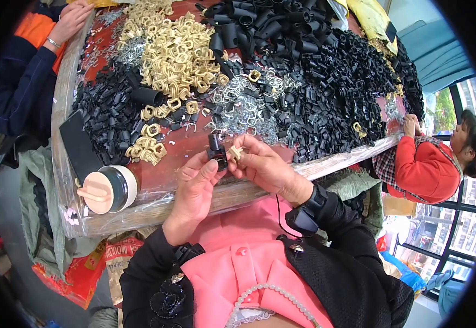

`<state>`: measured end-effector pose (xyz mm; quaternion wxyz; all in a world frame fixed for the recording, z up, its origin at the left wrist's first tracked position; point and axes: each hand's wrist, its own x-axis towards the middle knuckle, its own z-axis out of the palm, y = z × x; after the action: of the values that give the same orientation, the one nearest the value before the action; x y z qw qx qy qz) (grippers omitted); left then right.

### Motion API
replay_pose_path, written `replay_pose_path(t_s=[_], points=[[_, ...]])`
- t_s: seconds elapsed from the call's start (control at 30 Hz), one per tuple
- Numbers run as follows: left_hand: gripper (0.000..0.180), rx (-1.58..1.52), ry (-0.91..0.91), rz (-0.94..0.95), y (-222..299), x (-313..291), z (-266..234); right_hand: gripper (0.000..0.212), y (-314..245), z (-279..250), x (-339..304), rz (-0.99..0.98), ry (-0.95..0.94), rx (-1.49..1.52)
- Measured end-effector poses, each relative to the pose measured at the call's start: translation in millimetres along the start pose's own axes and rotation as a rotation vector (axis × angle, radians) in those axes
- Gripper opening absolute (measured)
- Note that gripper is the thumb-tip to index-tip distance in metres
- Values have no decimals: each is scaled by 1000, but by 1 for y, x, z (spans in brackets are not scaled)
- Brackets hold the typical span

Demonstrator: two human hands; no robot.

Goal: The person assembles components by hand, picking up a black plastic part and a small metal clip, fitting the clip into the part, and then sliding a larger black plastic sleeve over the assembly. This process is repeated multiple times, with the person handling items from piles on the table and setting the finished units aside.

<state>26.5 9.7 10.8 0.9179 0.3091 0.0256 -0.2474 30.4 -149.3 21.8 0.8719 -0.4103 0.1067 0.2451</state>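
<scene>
Over the table's near edge, my left hand (196, 183) pinches a black tubular plastic part (216, 146) between thumb and fingers, its tube end pointing up. Right beside it, my right hand (268, 168) grips a small beige plastic clip (236, 153) with thumb and forefinger. Clip and black part are very close together; whether they touch, I cannot tell. Beyond my hands lie loose silver metal clips (240, 106). A small group of beige rings (146, 148) lies to the left of my left hand.
Piles of beige rings (178, 52) and black plastic parts (330, 87) cover much of the red table (180, 139). A lidded cup (109, 189) and a black phone (82, 145) stand and lie at the left corner. One co-worker (426, 164) sits at right, another's hands (73, 22) rest far left.
</scene>
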Motion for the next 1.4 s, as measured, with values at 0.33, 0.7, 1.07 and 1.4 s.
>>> replay_pose_path(t_s=[0.33,0.7,1.07,1.4], points=[[26,101,129,-86,-2,-9,2,9,-1,-15,-12,-25,78,-100],[22,87,157,-171,-1,-10,4,14,-7,-21,-9,-418,-39,-350],[26,-51,11,-226,-8,-17,-3,15,1,-6,-8,-383,-268,-493],[26,-102,38,-204,-8,-16,-6,15,1,4,-9,-456,-150,-759]])
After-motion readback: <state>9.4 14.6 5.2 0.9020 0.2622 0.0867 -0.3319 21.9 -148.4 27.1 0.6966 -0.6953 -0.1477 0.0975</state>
